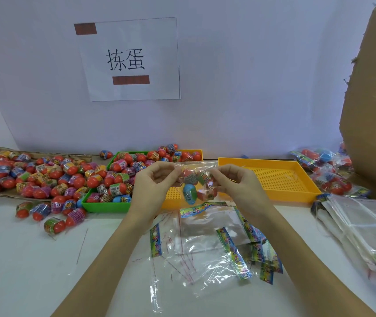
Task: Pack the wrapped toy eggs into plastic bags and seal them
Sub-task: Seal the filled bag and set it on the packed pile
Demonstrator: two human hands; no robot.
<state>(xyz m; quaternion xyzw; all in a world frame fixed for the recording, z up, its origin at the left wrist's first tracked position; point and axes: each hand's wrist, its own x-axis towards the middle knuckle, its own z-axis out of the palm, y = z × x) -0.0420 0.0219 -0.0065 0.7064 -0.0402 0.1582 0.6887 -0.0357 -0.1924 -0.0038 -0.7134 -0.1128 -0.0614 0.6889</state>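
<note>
Loose clear bags (207, 245) with bright printed strips lie scattered on the white table (33, 271) nearest the viewer, between a person's two bare forearms. Above them, both hands hold up a filled plastic bag (196, 181) by its top edge: the left hand (155, 181) pinches the left corner between thumb and fingers, the right hand (235, 181) pinches the right corner the same way. Inside the bag hang several wrapped toy eggs, among them a blue egg (189, 193) at the bottom and red ones beside and above it. Behind the hands sit a green tray (97, 205) heaped with eggs and a yellow tray (271, 177) with a perforated floor. A pile of loose eggs (36, 177) spreads over the table at left; packed bags (326, 170) lie at far right beside a cardboard box (374, 110). A paper sign (130, 60) is taped to the wall
</note>
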